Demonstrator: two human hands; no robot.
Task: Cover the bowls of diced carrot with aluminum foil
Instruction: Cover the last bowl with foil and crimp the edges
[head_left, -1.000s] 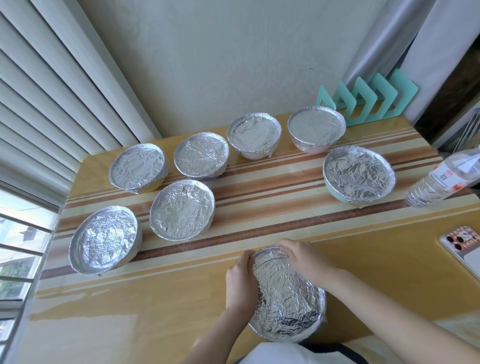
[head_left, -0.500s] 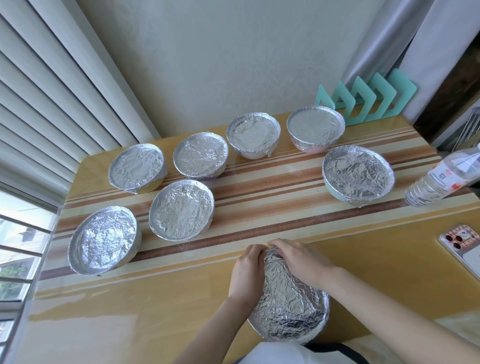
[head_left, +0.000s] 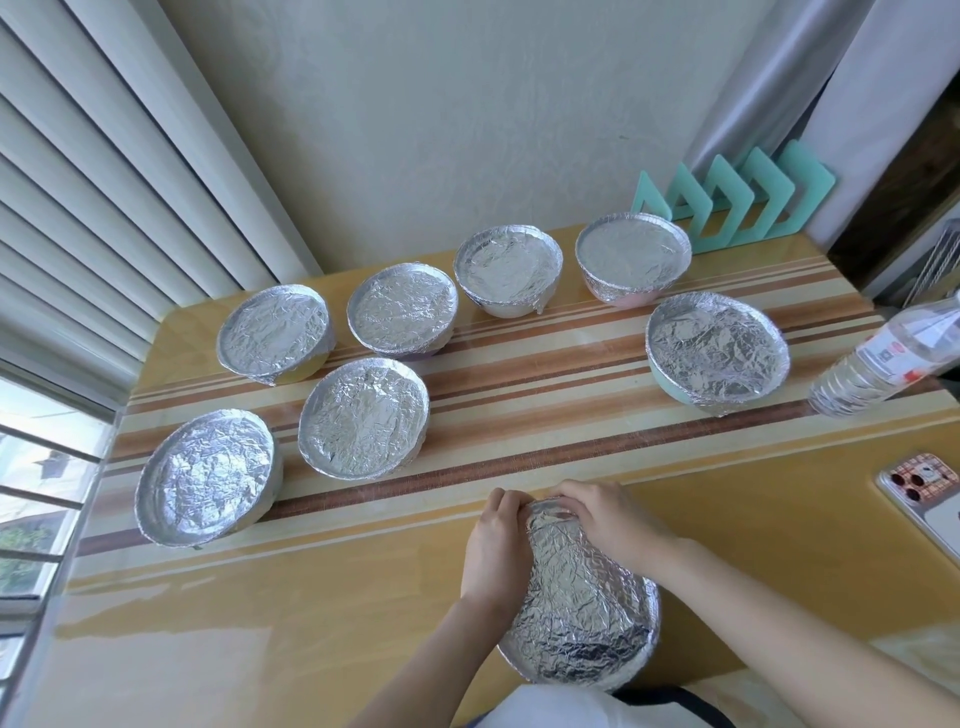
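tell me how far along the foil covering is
Done: seven foil-covered bowls stand across the table. In hand: the left hand and right hand grip the far rim of the eighth bowl, already foil-topped. Left: finish tucking that rim; no uncovered bowl is in view.

A back row of bowls (head_left: 508, 270) lines the far side of the table (head_left: 260, 649); a left pair of bowls (head_left: 363, 418) and a right bowl (head_left: 717, 353) sit before it. At the front edge, left hand (head_left: 496, 551) and right hand (head_left: 613, 525) grip the far rim of the near bowl (head_left: 582, 613). Bottle (head_left: 878, 364) and phone (head_left: 930, 499) sit rightmost.
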